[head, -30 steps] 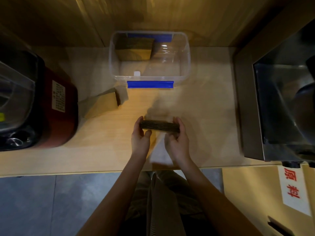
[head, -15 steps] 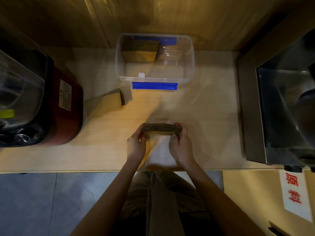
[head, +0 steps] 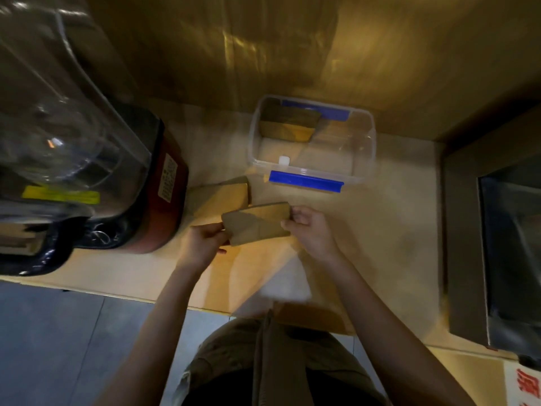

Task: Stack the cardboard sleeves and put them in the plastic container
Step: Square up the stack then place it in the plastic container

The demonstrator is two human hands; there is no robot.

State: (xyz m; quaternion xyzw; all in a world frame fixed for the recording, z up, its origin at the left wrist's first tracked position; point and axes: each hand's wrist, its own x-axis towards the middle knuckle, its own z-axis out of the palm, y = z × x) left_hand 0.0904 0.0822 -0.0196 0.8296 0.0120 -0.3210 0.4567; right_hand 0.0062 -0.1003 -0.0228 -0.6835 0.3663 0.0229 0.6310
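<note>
A flat stack of brown cardboard sleeves (head: 257, 224) hangs just above the counter, broad face up. My left hand (head: 205, 241) pinches its left end and my right hand (head: 308, 227) grips its right end. Behind it, touching or nearly so, a second pile of sleeves (head: 222, 197) lies on the counter. The clear plastic container (head: 369, 159) with blue clips stands further back. Inside it, more sleeves (head: 288, 126) lean in the far left corner.
A red and black appliance (head: 164, 200) with a clear lid stands at the left, close to the lying sleeves. A dark metal machine (head: 497, 244) fills the right side. The wooden counter (head: 380, 244) ends at a front edge near my body.
The held stack has turned from edge-on to flat and has shifted left and away from me, toward the pile on the counter. The camera has moved closer and tilted.
</note>
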